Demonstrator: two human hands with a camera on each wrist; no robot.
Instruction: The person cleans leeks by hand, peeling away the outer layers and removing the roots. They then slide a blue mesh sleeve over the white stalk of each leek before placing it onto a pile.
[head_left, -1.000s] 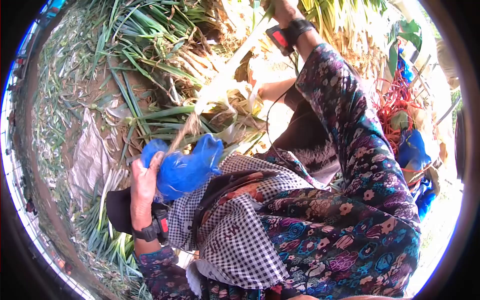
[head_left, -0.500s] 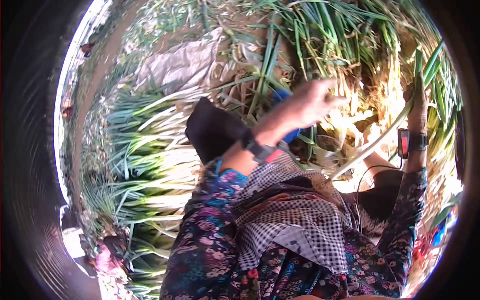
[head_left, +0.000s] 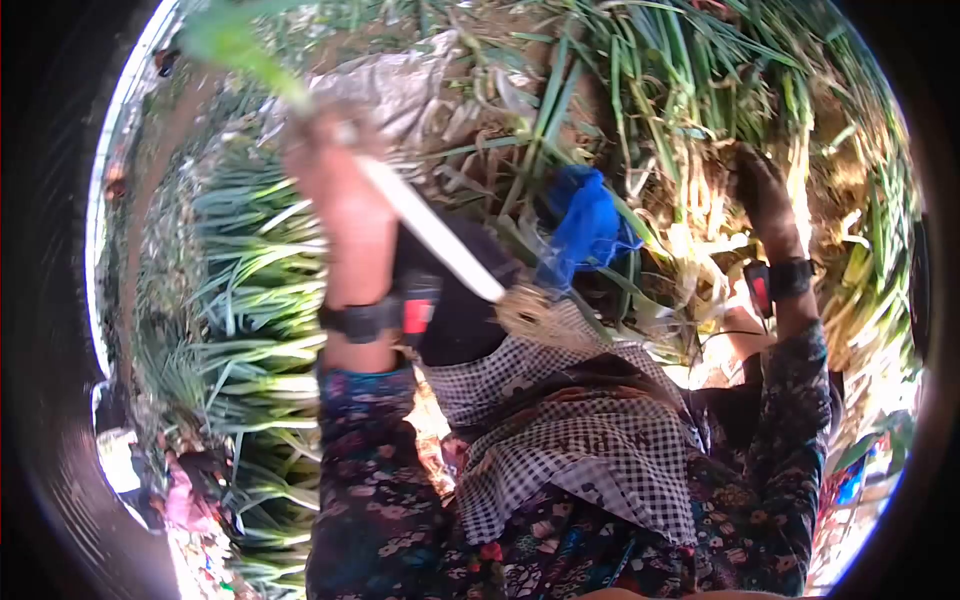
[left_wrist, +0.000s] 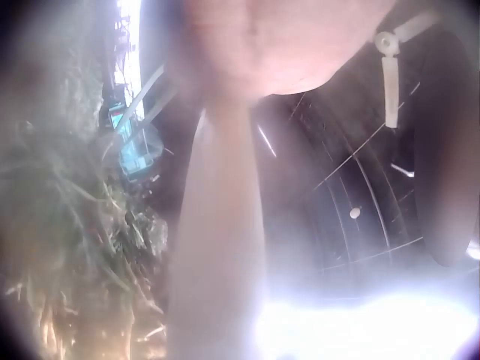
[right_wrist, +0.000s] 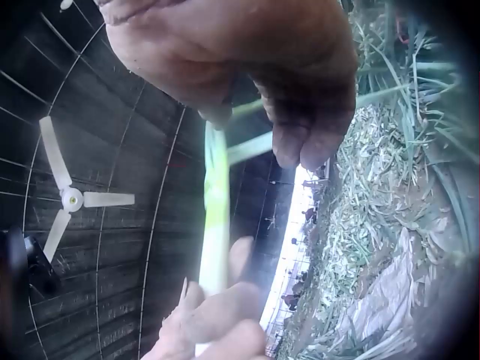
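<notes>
My left hand [head_left: 345, 190] is blurred in the head view and grips a long green onion [head_left: 435, 230], its leafy end up and its roots down over my lap. In the left wrist view, its pale shaft fills the middle below my palm [left_wrist: 277, 45]. My right hand [head_left: 768, 205] lies over the pile of unsorted green onions [head_left: 700, 130], fingertips among the stalks. The right wrist view shows my right thumb and fingers apart around an onion's green top [right_wrist: 216, 180], with the left hand [right_wrist: 217, 319] round the white shaft below.
A crumpled blue net cloth [head_left: 585, 225] lies ahead of my checked apron [head_left: 590, 440]. Rows of cleaned green onions [head_left: 265, 320] are laid out on my left, near a pale sack [head_left: 385, 95]. Peeled scraps lie between my legs.
My left hand let go of the blue cloth, took the onion that the right hand held, and swung it left. The right hand has come down onto the pile. The head view has turned left.
</notes>
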